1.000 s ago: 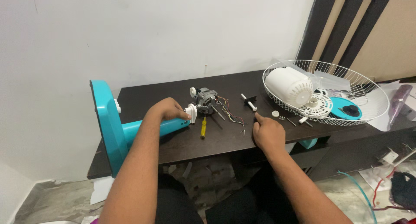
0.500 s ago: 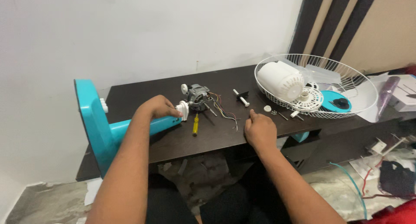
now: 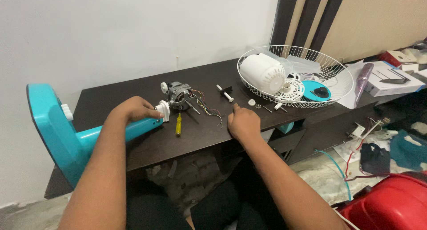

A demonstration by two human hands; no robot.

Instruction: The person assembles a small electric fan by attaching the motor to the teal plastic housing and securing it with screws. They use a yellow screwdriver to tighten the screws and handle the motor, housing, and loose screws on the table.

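The left hand (image 3: 133,111) is gripping the upper end of the turquoise fan stand (image 3: 84,139), which is lying across the dark table (image 3: 133,90), with the fan motor (image 3: 179,96) just beyond its fingers. The right hand (image 3: 242,123) is resting knuckles-up with curled fingers on the table; I cannot tell whether it is holding anything. A yellow screwdriver (image 3: 178,124) is lying between both hands.

Clutter sitting along the dark desk (image 3: 133,94).
White wire guard (image 3: 338,76) holding a white housing (image 3: 265,72); a red helmet (image 3: 391,208) lying low right.
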